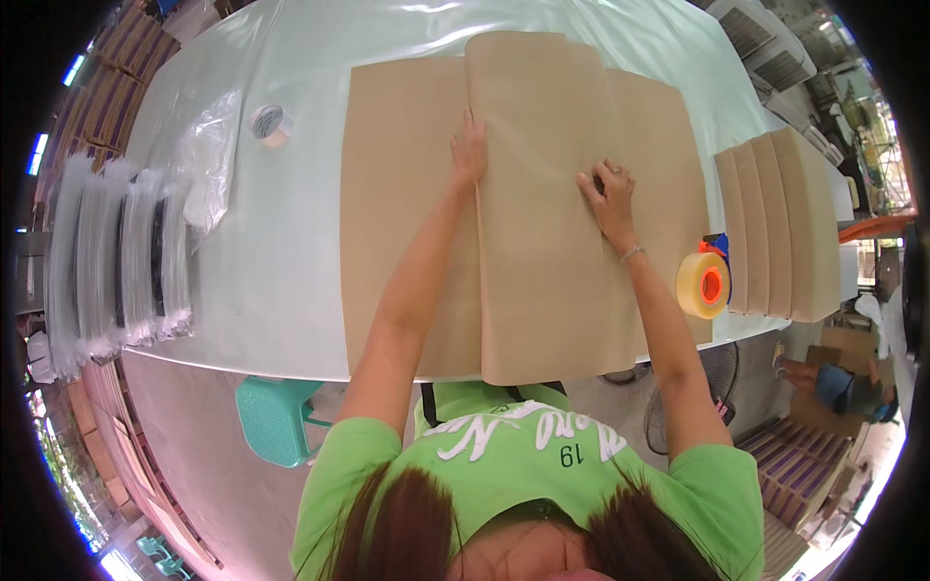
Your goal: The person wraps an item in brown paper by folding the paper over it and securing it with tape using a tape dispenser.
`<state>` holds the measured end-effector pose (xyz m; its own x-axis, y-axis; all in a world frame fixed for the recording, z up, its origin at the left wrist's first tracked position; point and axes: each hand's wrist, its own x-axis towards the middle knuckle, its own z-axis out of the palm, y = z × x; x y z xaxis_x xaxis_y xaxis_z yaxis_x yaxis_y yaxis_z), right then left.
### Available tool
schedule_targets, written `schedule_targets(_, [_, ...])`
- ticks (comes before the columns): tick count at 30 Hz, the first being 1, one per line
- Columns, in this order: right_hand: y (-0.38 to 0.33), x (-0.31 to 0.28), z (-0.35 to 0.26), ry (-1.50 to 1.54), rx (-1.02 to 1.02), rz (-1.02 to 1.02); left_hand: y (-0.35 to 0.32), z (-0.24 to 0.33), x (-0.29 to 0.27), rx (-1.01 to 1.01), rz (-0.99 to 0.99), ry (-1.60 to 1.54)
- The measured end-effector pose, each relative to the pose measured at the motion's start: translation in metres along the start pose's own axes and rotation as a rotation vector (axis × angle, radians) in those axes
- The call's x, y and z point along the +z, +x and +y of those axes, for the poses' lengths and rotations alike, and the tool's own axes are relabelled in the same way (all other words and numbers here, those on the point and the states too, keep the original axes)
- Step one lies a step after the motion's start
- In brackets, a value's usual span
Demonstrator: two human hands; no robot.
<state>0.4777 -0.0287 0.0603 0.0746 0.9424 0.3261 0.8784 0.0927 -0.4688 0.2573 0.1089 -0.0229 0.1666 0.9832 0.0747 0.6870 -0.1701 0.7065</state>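
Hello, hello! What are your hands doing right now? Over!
Left hand flat on folded brown paper, at its left edge. Right hand pressing same paper, fingers curled. Tape dispenser to the right, clear of hands.

Table (291, 290) under brown paper (542, 242)

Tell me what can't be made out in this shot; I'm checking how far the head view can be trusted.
- Head view: table surface under the brown paper sheets, covered by them.
- What the clear plastic packs hold: too blurred and bent near the rim.
- Left hand and right hand palms: they face down onto the paper.
- Stacked brown sheets: count too small to tell.
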Motion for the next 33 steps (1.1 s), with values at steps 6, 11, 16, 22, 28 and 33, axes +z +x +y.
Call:
schedule_targets(6, [-0.007, -0.002, 0.009, 0.007, 0.038, 0.039, 0.047, 0.027, -0.010, -0.087, -0.152, -0.146])
schedule_targets(11, [-0.007, -0.004, 0.019, -0.020, 0.083, 0.033, -0.075, 0.041, -0.006, -0.060, -0.195, -0.300])
schedule_targets(16, [-0.004, -0.001, 0.008, 0.018, 0.005, 0.065, -0.211, 0.053, -0.039, -0.144, -0.141, -0.509])
schedule_targets(22, [-0.001, -0.003, 0.000, 0.029, 0.013, 0.025, -0.228, 0.064, -0.045, -0.071, 0.056, -0.218])
schedule_targets(28, [-0.002, -0.002, 0.009, -0.012, 0.024, 0.030, -0.134, 0.092, -0.043, 0.385, -0.047, 0.436])
schedule_targets(33, [0.001, 0.000, 0.005, -0.031, 0.010, 0.032, -0.079, 0.094, -0.021, 0.560, -0.066, 0.341])
